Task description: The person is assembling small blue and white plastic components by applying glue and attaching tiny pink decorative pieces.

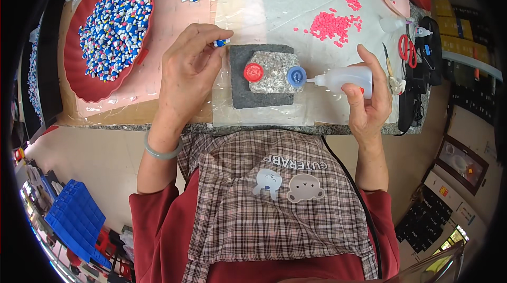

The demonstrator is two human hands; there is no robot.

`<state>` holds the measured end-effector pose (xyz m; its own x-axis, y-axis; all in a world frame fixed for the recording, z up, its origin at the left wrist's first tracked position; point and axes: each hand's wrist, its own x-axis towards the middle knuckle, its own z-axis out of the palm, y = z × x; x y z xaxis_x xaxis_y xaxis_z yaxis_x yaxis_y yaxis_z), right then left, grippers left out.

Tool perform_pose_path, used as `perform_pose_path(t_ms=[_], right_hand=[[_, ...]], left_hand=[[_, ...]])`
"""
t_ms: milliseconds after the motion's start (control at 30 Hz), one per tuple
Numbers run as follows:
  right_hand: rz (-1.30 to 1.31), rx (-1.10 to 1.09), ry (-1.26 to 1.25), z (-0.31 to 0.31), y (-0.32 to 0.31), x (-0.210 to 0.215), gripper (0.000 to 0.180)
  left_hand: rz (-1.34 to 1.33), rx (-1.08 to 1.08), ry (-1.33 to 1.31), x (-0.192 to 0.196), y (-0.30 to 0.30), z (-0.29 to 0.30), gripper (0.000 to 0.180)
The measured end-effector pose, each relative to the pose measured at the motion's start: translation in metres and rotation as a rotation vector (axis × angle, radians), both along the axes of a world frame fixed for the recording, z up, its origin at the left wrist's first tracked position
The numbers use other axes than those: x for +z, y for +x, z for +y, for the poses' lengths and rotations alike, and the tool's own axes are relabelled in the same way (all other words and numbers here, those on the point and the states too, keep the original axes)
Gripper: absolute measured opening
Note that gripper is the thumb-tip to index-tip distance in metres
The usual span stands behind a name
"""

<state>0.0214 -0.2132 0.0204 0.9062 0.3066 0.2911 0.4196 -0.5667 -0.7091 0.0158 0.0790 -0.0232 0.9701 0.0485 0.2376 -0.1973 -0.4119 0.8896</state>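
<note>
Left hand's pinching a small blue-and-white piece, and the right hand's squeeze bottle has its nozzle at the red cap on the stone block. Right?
One slip: in the head view the nozzle is at the blue cap, not the red cap at the stone block's other side. The rest stands.

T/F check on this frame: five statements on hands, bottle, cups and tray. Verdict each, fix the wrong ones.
1. The left hand pinches a small blue-and-white piece. True.
2. The right hand holds the red-handled scissors. False: it holds a translucent squeeze bottle.
3. The bottle's nozzle points toward the blue cup. True.
4. The red cup is to the right of the blue cup. False: it is to the left.
5. The scalloped red tray holds only loose pink pieces. False: it holds a heap of mainly blue-and-white pieces.
</note>
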Motion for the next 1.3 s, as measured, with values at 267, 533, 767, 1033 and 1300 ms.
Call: perform_pose_path(t_ms=[267,533,767,1033,1300], right_hand=[[0.064,-0.064,0.186,-0.004,0.001,-0.011,0.049],[0.627,-0.090,0.865,-0.013,0.001,-0.018,0.051],[0.570,-0.057,0.661,-0.052,0.014,-0.012,0.046],[-0.089,-0.478,-0.005,-0.164,0.077,-0.001,0.032],[-0.021,-0.954,-0.490,-0.265,0.172,-0.012,0.046]], left_hand=[[0.002,-0.014,-0.005,0.002,0.001,-0.002,0.022],[0.010,-0.039,0.023,0.012,0.007,-0.008,0.021],[-0.019,-0.017,0.103,0.020,0.006,-0.010,0.021],[0.039,-0.060,0.099,0.013,0.009,-0.008,0.022],[0.043,-0.084,0.102,0.014,0.016,-0.007,0.021]])
